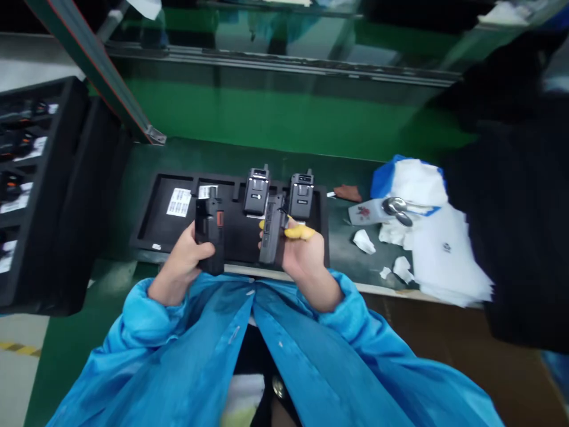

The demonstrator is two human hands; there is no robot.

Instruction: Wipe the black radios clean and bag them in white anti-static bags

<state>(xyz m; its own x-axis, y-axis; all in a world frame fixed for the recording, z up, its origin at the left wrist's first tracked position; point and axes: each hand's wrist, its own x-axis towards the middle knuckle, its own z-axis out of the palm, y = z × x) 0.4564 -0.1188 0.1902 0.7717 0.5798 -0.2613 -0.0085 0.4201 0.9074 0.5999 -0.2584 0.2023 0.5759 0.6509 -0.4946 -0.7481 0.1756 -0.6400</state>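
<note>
Left hand (189,254): closed around a black handset (213,240) with an orange button on its side, thumb pressed across the lower part. Right hand (306,252): gripping a second handset (272,231), turned so that a narrow side with a row of keys faces up; yellow finger covers (300,232) on this hand. Both held pieces are apart from each other, in front of the person's blue coat (169,373) and over the tray.

Tray (242,240): one, black, shallow, divided into compartments, lying on the green worktop (338,252). Contents: two more handsets, side by side toward the far right part, one left (256,193) and one right (301,198); a printed white label sheet (179,202) in the left compartment; a smaller white label (206,191) beyond the left hand's piece, partly hidden.

Right of the tray: a reddish-brown scrap (348,193); a blue-and-white packet (411,179); a shiny rounded metal object (395,206); crumpled white scraps (364,241); a stack of white sheets or bags (448,255), which of the two cannot be told.

Far left: a black rack (66,190) with labelled dark items (18,142) in its slots, details blurred.
</note>
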